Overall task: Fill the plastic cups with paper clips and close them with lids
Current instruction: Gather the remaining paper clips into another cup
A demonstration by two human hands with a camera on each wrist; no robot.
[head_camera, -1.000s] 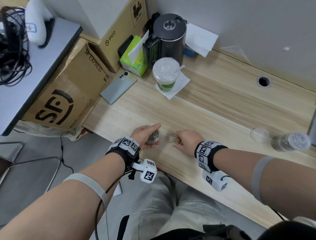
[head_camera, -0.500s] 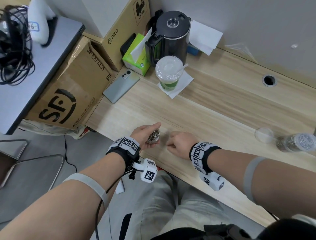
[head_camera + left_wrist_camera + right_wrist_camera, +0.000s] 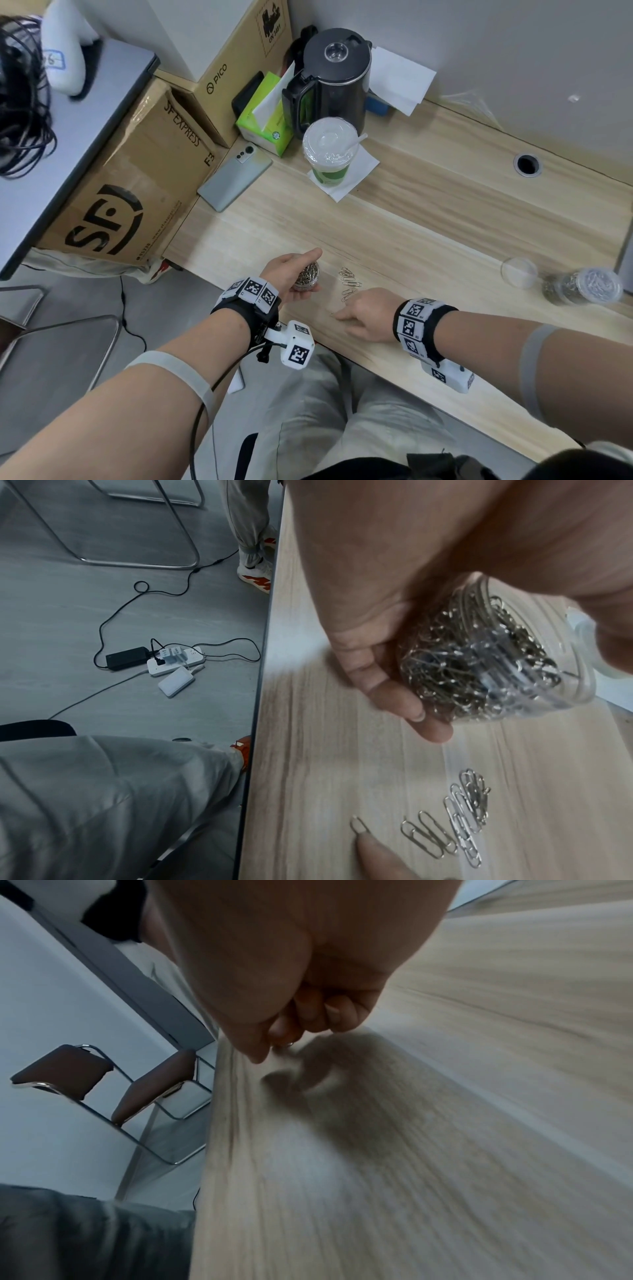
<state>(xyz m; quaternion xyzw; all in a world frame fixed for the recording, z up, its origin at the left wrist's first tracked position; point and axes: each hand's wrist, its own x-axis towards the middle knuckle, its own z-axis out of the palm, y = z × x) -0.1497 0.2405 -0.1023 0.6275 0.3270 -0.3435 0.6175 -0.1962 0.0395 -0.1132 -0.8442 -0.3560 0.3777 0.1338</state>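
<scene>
My left hand [image 3: 310, 274] grips a small clear plastic cup [image 3: 496, 664] packed with silver paper clips, holding it tilted just above the wooden table near its front edge. Several loose paper clips [image 3: 349, 286] lie on the table to the right of the cup. Below them my right hand [image 3: 342, 320] rests on the table and pinches a single paper clip [image 3: 289, 1043] between thumb and forefinger, its other fingers curled. At the far right a clear lid [image 3: 519, 272] lies flat beside a second, lidded cup [image 3: 582, 286] full of clips that lies on its side.
At the back of the table [image 3: 445, 222] stand a lidded drink cup [image 3: 330, 150] on a napkin, a black kettle [image 3: 334, 75], a green tissue box [image 3: 267, 120] and a phone [image 3: 234, 181]. Cardboard boxes [image 3: 120, 192] stand to the left. A cable hole [image 3: 527, 164] sits at the back right.
My right hand has drawn back from the loose clips toward the table's front edge, dragging one clip along and uncovering the pile. My left hand still holds the cup in place.
</scene>
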